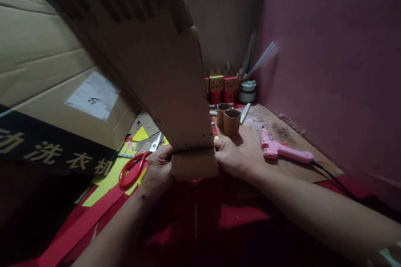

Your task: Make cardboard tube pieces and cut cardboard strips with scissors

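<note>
A long strip of corrugated cardboard (pixel 156 75) rises toward me, its near end bent over into a flap. My left hand (pixel 158 169) grips the left edge at the bend. On the opposite edge, my right hand (pixel 231 156) is closed at the same height. The fingertips of both hands are partly hidden behind the cardboard. Red-handled scissors (pixel 133 170) lie just left of my left hand. Beyond my right hand stand two brown cardboard tubes (pixel 232 124). A pink glue gun (pixel 282 148) rests on its side to the right.
A large cardboard box (pixel 37 71) fills the left side. Yellow paper (pixel 108 181) and a red paper strip (pixel 90 219) lie before it. Small box figures (pixel 216 87), a round lidded container (pixel 247 91) and glue sticks (pixel 265 58) stand at the back. A pink wall (pixel 332 58) bounds the right.
</note>
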Demonstrator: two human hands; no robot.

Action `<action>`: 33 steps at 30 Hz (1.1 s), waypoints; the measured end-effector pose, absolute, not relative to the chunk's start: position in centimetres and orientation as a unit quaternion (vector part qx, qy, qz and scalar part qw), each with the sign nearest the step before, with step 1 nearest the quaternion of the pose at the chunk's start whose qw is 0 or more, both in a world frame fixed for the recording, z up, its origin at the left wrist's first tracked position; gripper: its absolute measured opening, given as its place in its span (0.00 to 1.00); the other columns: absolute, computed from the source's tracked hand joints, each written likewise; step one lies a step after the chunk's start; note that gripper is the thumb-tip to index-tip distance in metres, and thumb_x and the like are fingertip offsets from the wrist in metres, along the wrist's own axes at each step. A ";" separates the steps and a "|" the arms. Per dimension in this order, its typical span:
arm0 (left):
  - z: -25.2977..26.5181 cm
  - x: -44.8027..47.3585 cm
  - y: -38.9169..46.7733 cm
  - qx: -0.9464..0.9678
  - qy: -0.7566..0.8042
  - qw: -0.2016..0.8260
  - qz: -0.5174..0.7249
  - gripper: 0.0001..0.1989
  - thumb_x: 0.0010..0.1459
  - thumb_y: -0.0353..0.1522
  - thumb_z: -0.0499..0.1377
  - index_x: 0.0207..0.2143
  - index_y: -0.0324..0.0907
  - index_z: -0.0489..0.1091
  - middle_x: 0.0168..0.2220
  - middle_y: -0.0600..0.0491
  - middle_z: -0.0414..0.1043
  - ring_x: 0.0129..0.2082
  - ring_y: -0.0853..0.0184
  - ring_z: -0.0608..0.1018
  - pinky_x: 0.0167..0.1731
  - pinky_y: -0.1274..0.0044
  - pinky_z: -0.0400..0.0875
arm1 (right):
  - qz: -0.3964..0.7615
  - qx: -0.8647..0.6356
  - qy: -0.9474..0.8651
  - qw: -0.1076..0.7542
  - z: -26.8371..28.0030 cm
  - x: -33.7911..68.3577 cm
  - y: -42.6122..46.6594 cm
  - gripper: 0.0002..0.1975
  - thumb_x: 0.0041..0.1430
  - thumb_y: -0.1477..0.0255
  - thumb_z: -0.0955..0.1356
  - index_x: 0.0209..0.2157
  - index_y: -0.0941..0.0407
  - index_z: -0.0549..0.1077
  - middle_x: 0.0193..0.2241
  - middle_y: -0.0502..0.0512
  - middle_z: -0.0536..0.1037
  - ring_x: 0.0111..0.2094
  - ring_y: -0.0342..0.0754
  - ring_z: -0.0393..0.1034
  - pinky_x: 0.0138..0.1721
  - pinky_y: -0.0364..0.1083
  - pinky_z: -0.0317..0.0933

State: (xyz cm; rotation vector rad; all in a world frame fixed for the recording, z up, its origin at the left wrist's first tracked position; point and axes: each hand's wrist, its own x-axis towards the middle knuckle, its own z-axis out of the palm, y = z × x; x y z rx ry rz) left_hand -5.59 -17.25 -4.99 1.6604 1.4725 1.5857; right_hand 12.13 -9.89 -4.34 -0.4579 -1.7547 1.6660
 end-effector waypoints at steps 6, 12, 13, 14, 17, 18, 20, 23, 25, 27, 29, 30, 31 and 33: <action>-4.1 -5.1 -17.4 0.600 0.517 0.237 0.563 0.07 0.45 0.30 0.63 0.30 0.41 0.77 0.29 0.54 0.78 0.30 0.64 0.77 0.30 0.76 0.73 | 0.636 -0.199 -0.675 0.318 -4.3 12.1 -10.2 0.07 0.44 0.75 0.67 0.27 0.58 0.78 0.19 0.48 0.74 0.24 0.43 0.67 0.27 0.42 0.62; -3.8 -4.1 -17.4 0.589 0.507 0.253 0.576 0.10 0.46 0.30 0.64 0.33 0.41 0.71 0.33 0.53 0.75 0.35 0.63 0.76 0.36 0.74 0.72 | 0.689 -0.172 -0.619 0.336 -4.1 12.0 -10.4 0.07 0.43 0.72 0.70 0.27 0.59 0.78 0.18 0.48 0.74 0.22 0.42 0.66 0.24 0.41 0.61; -3.9 -4.0 -17.3 0.582 0.498 0.244 0.595 0.13 0.45 0.28 0.64 0.36 0.42 0.70 0.34 0.54 0.74 0.35 0.65 0.76 0.36 0.75 0.71 | 0.693 -0.169 -0.614 0.340 -4.0 12.0 -10.4 0.07 0.42 0.72 0.70 0.27 0.59 0.78 0.18 0.48 0.73 0.21 0.41 0.66 0.24 0.41 0.61; -4.1 -4.1 -17.2 0.577 0.486 0.226 0.616 0.18 0.44 0.27 0.65 0.39 0.43 0.67 0.34 0.55 0.72 0.34 0.67 0.75 0.35 0.77 0.71 | 0.694 -0.170 -0.610 0.343 -4.0 12.0 -10.3 0.07 0.42 0.72 0.70 0.26 0.59 0.78 0.18 0.48 0.73 0.21 0.41 0.65 0.25 0.41 0.61; -4.6 -4.6 -17.0 0.601 0.441 0.125 0.655 0.22 0.45 0.24 0.64 0.43 0.46 0.65 0.34 0.57 0.66 0.32 0.71 0.71 0.33 0.79 0.67 | 0.682 -0.190 -0.612 0.353 -3.9 12.2 -10.1 0.06 0.42 0.73 0.69 0.24 0.60 0.77 0.17 0.48 0.72 0.19 0.39 0.62 0.23 0.41 0.60; -4.6 -4.7 -17.0 0.621 0.433 0.083 0.648 0.20 0.47 0.23 0.63 0.42 0.47 0.65 0.34 0.56 0.65 0.33 0.71 0.70 0.34 0.78 0.67 | 0.677 -0.197 -0.613 0.356 -4.0 12.2 -10.0 0.06 0.42 0.73 0.69 0.24 0.60 0.77 0.17 0.48 0.72 0.19 0.39 0.62 0.23 0.41 0.59; -4.5 -4.9 -17.3 0.658 0.432 -0.006 0.617 0.18 0.49 0.22 0.60 0.41 0.47 0.67 0.35 0.55 0.62 0.33 0.70 0.68 0.35 0.76 0.66 | 0.675 -0.204 -0.611 0.358 -4.1 12.3 -9.8 0.05 0.42 0.74 0.69 0.22 0.60 0.76 0.17 0.48 0.72 0.19 0.38 0.61 0.22 0.40 0.57; -4.1 -4.9 -17.7 0.690 0.447 -0.134 0.554 0.17 0.50 0.20 0.60 0.40 0.47 0.68 0.35 0.55 0.61 0.34 0.69 0.67 0.34 0.75 0.66 | 0.680 -0.203 -0.607 0.358 -4.4 12.4 -9.7 0.04 0.42 0.74 0.68 0.22 0.60 0.76 0.18 0.48 0.72 0.20 0.38 0.60 0.22 0.39 0.57; -3.9 -4.8 -17.9 0.707 0.449 -0.184 0.514 0.16 0.50 0.20 0.59 0.39 0.46 0.69 0.36 0.54 0.62 0.35 0.69 0.69 0.33 0.76 0.67 | 0.679 -0.195 -0.610 0.360 -4.5 12.4 -9.7 0.04 0.42 0.75 0.69 0.22 0.59 0.76 0.19 0.49 0.73 0.21 0.39 0.62 0.23 0.40 0.57; -4.0 -4.9 -18.1 0.723 0.450 -0.208 0.482 0.15 0.50 0.19 0.57 0.38 0.45 0.68 0.37 0.53 0.64 0.37 0.68 0.71 0.32 0.77 0.69 | 0.685 -0.187 -0.608 0.355 -4.5 12.4 -9.9 0.03 0.42 0.75 0.69 0.22 0.58 0.76 0.21 0.49 0.74 0.23 0.41 0.65 0.24 0.40 0.59; -4.1 -5.0 -18.2 0.738 0.442 -0.222 0.458 0.14 0.51 0.19 0.56 0.37 0.44 0.68 0.37 0.52 0.66 0.37 0.68 0.73 0.31 0.78 0.70 | 0.701 -0.181 -0.597 0.345 -4.2 12.3 -10.2 0.03 0.41 0.75 0.69 0.22 0.57 0.76 0.21 0.49 0.75 0.25 0.43 0.67 0.26 0.41 0.61; -4.1 -5.0 -18.3 0.744 0.437 -0.229 0.450 0.14 0.52 0.19 0.56 0.36 0.44 0.68 0.37 0.52 0.67 0.36 0.68 0.73 0.30 0.78 0.70 | 0.711 -0.179 -0.590 0.339 -4.0 12.3 -10.4 0.03 0.41 0.75 0.69 0.22 0.57 0.76 0.21 0.49 0.75 0.26 0.44 0.68 0.27 0.42 0.62; -4.2 -5.1 -18.4 0.749 0.432 -0.237 0.443 0.13 0.52 0.19 0.56 0.36 0.44 0.68 0.36 0.52 0.68 0.35 0.68 0.74 0.29 0.78 0.70 | 0.719 -0.177 -0.583 0.334 -3.8 12.3 -10.5 0.04 0.40 0.74 0.69 0.23 0.57 0.76 0.21 0.49 0.75 0.27 0.44 0.69 0.28 0.42 0.63; -4.3 -5.2 -18.5 0.753 0.430 -0.252 0.430 0.11 0.53 0.20 0.55 0.35 0.44 0.69 0.36 0.52 0.69 0.33 0.68 0.75 0.28 0.78 0.71 | 0.734 -0.176 -0.570 0.324 -3.5 12.3 -10.7 0.06 0.39 0.74 0.69 0.24 0.56 0.76 0.21 0.49 0.75 0.27 0.45 0.70 0.28 0.43 0.64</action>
